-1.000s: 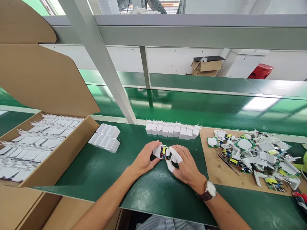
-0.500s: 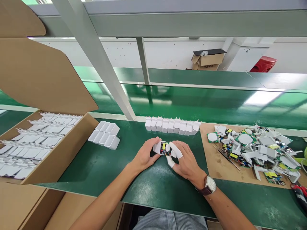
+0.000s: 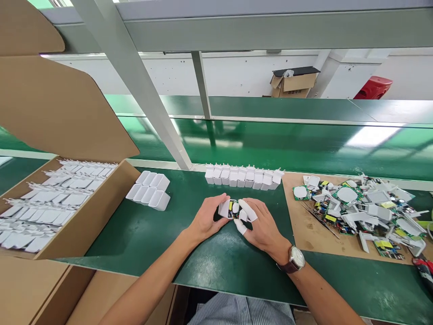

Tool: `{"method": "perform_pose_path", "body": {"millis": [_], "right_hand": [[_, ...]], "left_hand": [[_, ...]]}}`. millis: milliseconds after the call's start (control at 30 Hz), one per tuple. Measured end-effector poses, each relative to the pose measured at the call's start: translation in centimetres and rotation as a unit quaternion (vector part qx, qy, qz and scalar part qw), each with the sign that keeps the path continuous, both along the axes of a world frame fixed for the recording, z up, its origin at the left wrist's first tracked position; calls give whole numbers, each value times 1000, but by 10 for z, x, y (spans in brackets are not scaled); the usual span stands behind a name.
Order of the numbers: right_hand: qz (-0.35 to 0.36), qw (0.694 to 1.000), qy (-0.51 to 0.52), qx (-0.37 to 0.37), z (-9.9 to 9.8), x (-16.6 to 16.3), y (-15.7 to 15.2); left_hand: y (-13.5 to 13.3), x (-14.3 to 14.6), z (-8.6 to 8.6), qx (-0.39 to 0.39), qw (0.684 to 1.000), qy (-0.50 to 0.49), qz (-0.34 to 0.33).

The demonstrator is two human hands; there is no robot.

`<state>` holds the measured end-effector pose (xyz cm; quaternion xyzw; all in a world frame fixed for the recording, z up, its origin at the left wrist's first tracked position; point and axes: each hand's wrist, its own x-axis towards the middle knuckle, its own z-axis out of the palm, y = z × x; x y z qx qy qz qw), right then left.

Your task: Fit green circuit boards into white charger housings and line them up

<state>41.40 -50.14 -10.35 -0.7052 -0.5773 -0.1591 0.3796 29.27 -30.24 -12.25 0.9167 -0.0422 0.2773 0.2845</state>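
At the far left of the green bench mat [image 3: 209, 266] stands an open brown cardboard carton [image 3: 84, 212] packed with rows of flat white plastic charger shells. Just right of its corner lies a small block of white open-ended plastic housings [image 3: 148, 191], side by side in two rows. Further back, near the mat's rear edge, a row of white plug-top chargers [image 3: 242, 176] stands upright with prongs up.

Near the mat's middle, in front of that row, the left hand [image 3: 207, 220] grasps a small white plastic housing [image 3: 223, 208] between thumb and fingers. Directly to its right, touching it, the right hand [image 3: 262, 228], with white rubber cots on several fingertips and a brown-strapped wristwatch [image 3: 293, 260] on the wrist, pinches a little circuit board with yellow and dark parts [image 3: 232, 208]. The board's long axis runs left to right, pointing into the housing's open end; its left end seems already inside, though how deep cannot be told. Both hands are equally close.

On the right, a brown cardboard sheet [image 3: 304, 239] bears a heap of loose circuit boards and white covers [image 3: 361, 210].
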Motion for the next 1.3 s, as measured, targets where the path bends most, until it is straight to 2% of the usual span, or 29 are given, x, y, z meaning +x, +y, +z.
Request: {"method": "perform_pose_path", "body": {"millis": [100,233,300,467,633,833,967,1067,1300], "right_hand": [[22,1000,12,11,0,2,-2],[63,991,114,38,0,6,-7],[69,984,160,42,-2,7,-8],[102,983,144,-40,-19,7,1],[100,985,114,-81,-28,8,4],[69,991,101,-50,-30,8,2],[82,991,99,-42,-26,8,5],[63,990,122,-27,-21,8,5],[78,987,106,-94,-26,7,5]], "left_hand": [[-4,0,2,-41,998,45,-31],[-6,0,-1,-189,971,103,-102],[-6,1,-3,-246,959,95,-105],[-5,-2,0,-300,943,109,-88],[-5,-6,6,-275,950,102,-105],[-6,-6,7,-207,971,86,-82],[-7,-5,8,-201,972,103,-67],[-6,-5,9,-194,976,68,-75],[-5,0,13,-107,990,3,-91]]}}
